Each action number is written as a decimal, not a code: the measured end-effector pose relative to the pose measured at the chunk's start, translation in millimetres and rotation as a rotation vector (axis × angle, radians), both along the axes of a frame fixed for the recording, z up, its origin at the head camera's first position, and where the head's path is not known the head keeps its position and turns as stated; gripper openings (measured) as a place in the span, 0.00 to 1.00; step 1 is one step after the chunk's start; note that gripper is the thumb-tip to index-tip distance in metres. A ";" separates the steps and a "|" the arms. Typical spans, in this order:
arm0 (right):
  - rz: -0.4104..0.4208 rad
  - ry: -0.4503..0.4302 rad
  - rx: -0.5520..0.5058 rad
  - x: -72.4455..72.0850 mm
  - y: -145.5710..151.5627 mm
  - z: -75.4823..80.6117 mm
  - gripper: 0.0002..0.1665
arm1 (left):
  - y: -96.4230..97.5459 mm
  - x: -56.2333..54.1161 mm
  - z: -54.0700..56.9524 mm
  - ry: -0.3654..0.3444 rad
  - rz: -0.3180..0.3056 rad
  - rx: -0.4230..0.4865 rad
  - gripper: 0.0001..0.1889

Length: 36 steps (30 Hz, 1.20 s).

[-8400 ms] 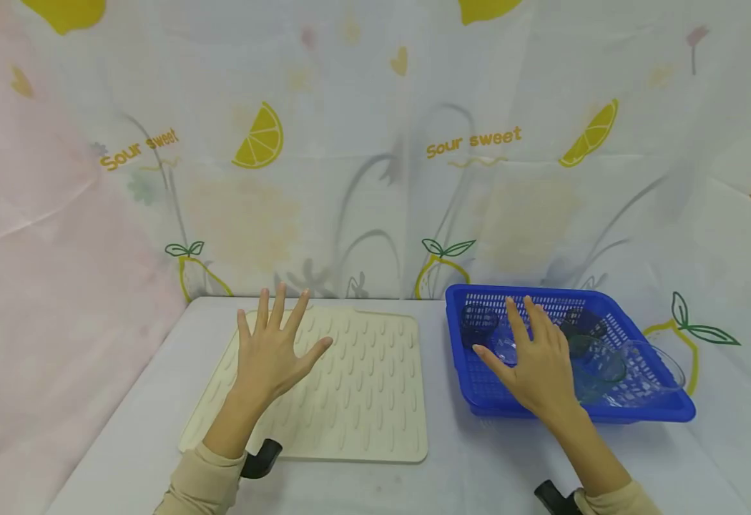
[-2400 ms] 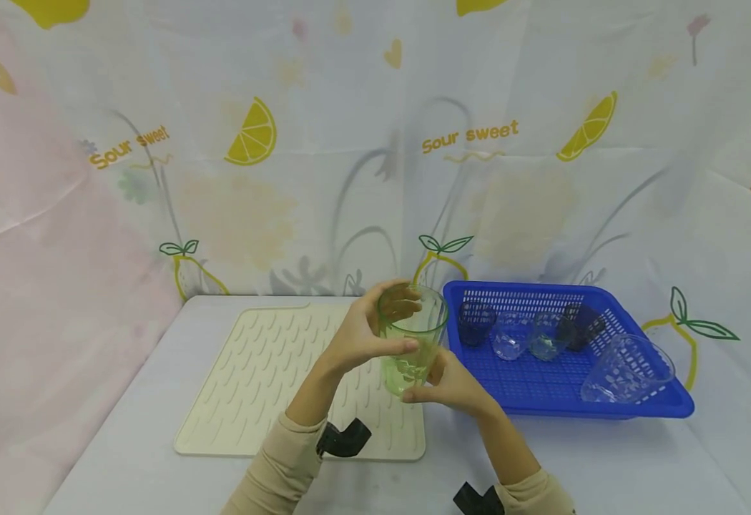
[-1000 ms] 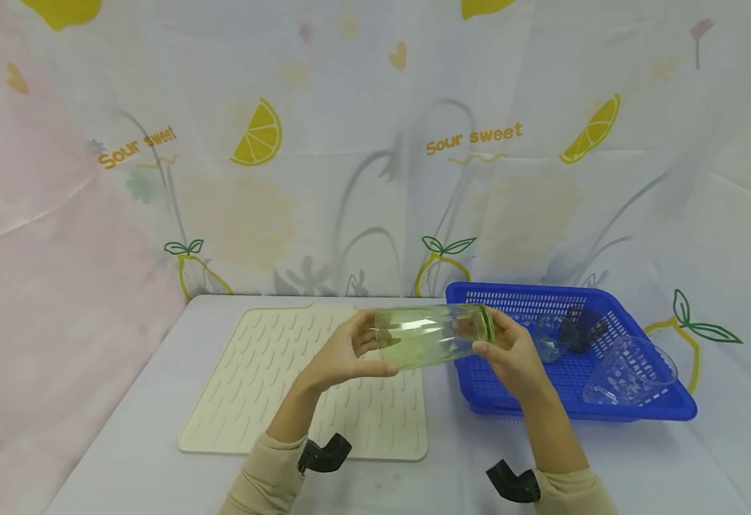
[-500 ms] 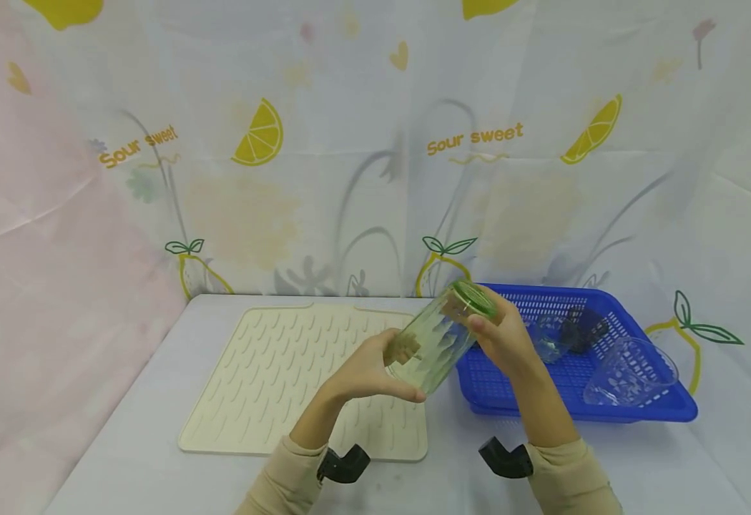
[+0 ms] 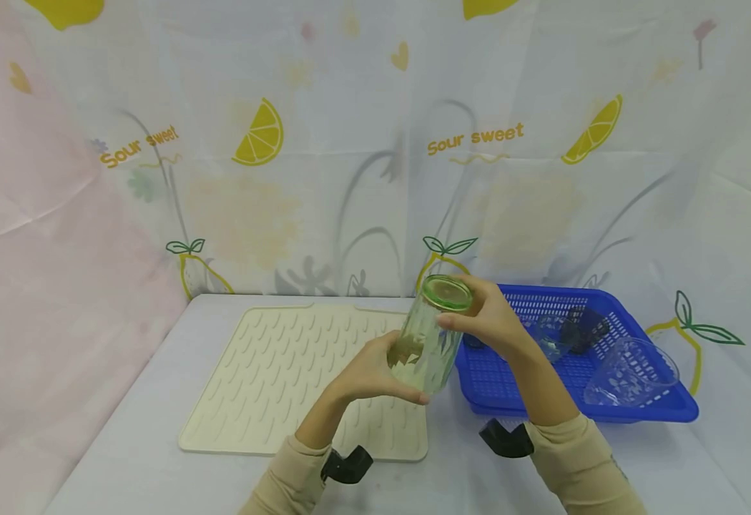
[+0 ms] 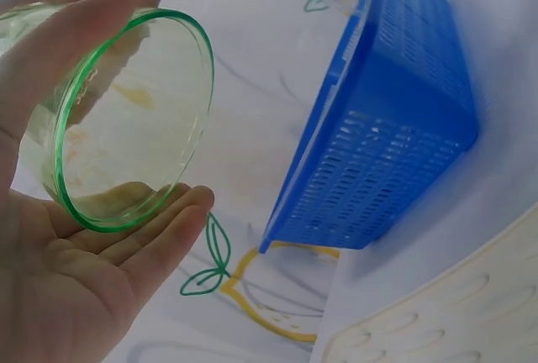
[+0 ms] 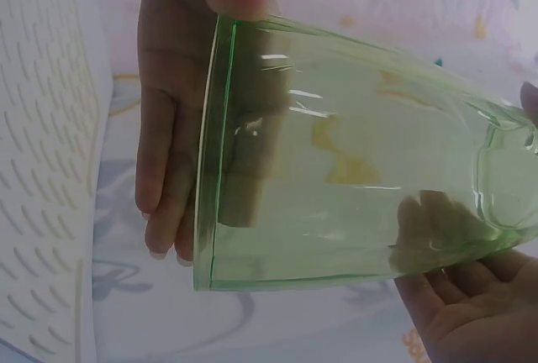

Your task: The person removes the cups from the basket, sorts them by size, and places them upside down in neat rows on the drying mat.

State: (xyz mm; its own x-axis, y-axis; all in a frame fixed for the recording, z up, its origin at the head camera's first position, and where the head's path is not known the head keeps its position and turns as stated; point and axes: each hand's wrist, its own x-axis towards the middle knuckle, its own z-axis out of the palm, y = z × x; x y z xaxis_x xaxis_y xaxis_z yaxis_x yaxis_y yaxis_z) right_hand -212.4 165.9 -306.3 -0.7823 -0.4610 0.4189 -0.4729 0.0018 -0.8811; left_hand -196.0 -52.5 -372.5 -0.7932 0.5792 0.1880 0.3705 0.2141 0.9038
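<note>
A pale green drinking glass (image 5: pixel 432 347) is held by both hands above the gap between the mat and the basket. It is tilted and upside down, its thick green base up and its rim low. My left hand (image 5: pixel 370 372) grips the rim end, thumb on the near side and fingers behind. My right hand (image 5: pixel 494 319) holds the glass around its base. In the left wrist view the open rim of the glass (image 6: pixel 139 128) faces the camera. The right wrist view has the glass (image 7: pixel 336 153) between both hands.
A cream ridged drying mat (image 5: pixel 285 379) lies on the white table at left. The blue basket (image 5: pixel 581 413) at right holds a large clear glass (image 5: pixel 629 375) on its side, a small clear glass (image 5: pixel 551 336) and dark glassware (image 5: pixel 586 330). A patterned curtain hangs behind.
The glass was lifted from the basket and turned over, from rim up through sideways to base up. In the last half second it has swung closer to upright, its base moving left with my right hand.
</note>
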 end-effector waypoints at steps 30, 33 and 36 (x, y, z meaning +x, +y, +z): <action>-0.061 -0.046 0.085 -20.6 -17.2 2.4 0.38 | -172.6 70.7 -81.8 0.250 0.709 -0.227 0.34; -0.071 -0.064 0.093 -21.8 -18.7 2.4 0.38 | -191.8 80.9 -83.4 0.252 0.835 -0.313 0.37; -0.069 -0.073 0.099 -23.5 -20.3 2.4 0.37 | -210.2 89.2 -83.5 0.149 0.896 -0.418 0.44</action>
